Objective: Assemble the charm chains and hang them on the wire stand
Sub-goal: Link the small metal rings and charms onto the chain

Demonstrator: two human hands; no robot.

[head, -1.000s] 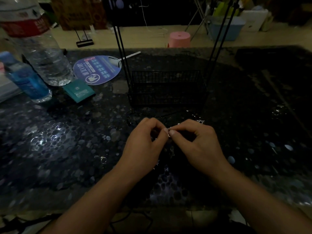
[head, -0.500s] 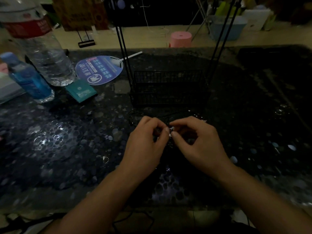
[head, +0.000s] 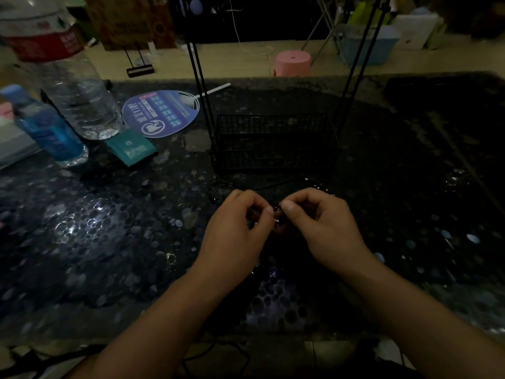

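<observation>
Nearest to me, both forearms come in over the table edge and the hands meet above the dark, speckled table [head: 114, 242]. My left hand [head: 237, 228] is curled, thumb and forefinger pressed together on something tiny; my right hand [head: 325, 222] does the same, its fingertips almost touching the left's. Between them I can make out only a glint or two of the charm chain [head: 276, 214], too small and dim to say which link or charm I am pinching.

That is the main risk as I judge it: in this poor light a small ring could slip from either pinch and vanish against the glittery surface, where every bright fleck looks like metal. One loose ring [head: 171, 258] already lies to the left and is hard to pick out.

Just beyond my knuckles more shiny bits lie scattered, easy to sweep away with a wrist. Further back stands the wire stand [head: 273, 143], basket low, its thin uprights rising out of view; a careless reach could knock it. The water bottle [head: 73, 86] far left stands well clear.
</observation>
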